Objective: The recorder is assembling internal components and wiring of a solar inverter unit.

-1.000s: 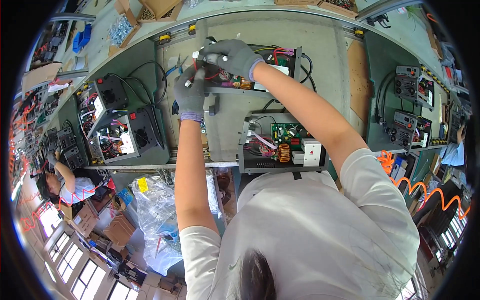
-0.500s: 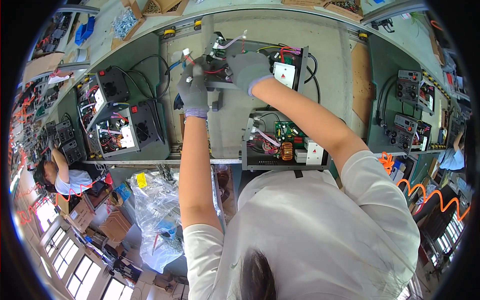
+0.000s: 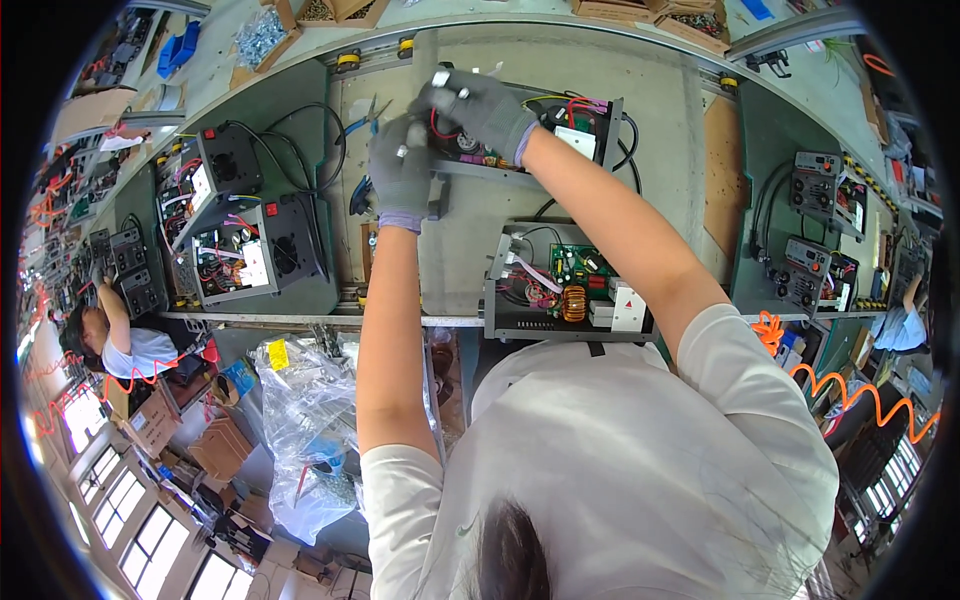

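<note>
Both hands wear grey gloves with purple cuffs and meet at the left end of an open black chassis (image 3: 500, 172). My left hand (image 3: 400, 175) is beside that end, its fingers smeared by motion. Above and across the same corner lies my right hand (image 3: 485, 108), fingers bent and drawn together; whatever they hold is hidden beneath the glove. Red wires, a round component and a white plate (image 3: 574, 143) show inside the chassis. Blue-handled pliers (image 3: 366, 117) lie just left of my hands.
Nearer me sits a second open chassis (image 3: 572, 290) with a green board and copper coil. Partly assembled units (image 3: 240, 255) with black cables stand on a green board at left, others (image 3: 815, 265) at right. Cartons of small parts (image 3: 335, 12) line the far edge.
My right hand has moved left over the chassis corner, toward my left hand. My left hand has shifted slightly right and nearer me, uncovering the pliers. The white connector lead is now mostly covered.
</note>
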A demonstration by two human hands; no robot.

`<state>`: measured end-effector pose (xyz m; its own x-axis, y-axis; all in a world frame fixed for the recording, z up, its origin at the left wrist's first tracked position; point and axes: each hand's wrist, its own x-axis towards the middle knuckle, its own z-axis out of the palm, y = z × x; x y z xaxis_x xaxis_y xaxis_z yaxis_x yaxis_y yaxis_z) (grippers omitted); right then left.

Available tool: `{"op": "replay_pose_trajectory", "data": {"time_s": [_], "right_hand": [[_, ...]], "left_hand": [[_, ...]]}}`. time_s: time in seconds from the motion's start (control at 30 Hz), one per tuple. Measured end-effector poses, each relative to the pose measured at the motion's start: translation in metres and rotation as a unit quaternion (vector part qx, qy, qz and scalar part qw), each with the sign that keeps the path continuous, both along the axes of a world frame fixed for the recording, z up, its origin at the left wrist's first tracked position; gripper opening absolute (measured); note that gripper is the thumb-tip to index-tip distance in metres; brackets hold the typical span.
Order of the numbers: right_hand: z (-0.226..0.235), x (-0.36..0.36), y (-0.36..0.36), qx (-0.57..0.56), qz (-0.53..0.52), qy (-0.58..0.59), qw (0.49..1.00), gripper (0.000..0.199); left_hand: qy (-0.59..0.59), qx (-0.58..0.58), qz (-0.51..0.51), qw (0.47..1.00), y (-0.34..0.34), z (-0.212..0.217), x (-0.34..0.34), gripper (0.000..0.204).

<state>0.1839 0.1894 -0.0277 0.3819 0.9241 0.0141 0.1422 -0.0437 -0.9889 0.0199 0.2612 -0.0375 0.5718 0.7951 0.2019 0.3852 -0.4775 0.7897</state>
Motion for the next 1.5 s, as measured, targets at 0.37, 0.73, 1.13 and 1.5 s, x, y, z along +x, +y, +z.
{"op": "replay_pose_trajectory", "data": {"time_s": [0.37, 0.73, 1.13, 1.5], "right_hand": [[-0.014, 0.016, 0.018, -0.315, 0.119, -0.459, 0.822, 0.026], [-0.028, 0.005, 0.020, -0.328, 0.098, -0.509, 0.790, 0.025], [-0.008, 0.003, 0.025, -0.333, 0.115, -0.479, 0.804, 0.029], [0.005, -0.007, 0.020, -0.340, 0.103, -0.454, 0.817, 0.028]], "left_hand": [[-0.222, -0.304, 0.110, 0.920, -0.007, -0.026, 0.010, 0.049], [-0.175, -0.330, 0.113, 0.921, -0.011, -0.023, 0.009, 0.052], [-0.190, -0.330, 0.099, 0.920, -0.015, -0.018, 0.008, 0.042], [-0.196, -0.296, 0.088, 0.931, -0.010, -0.024, 0.003, 0.039]]}}
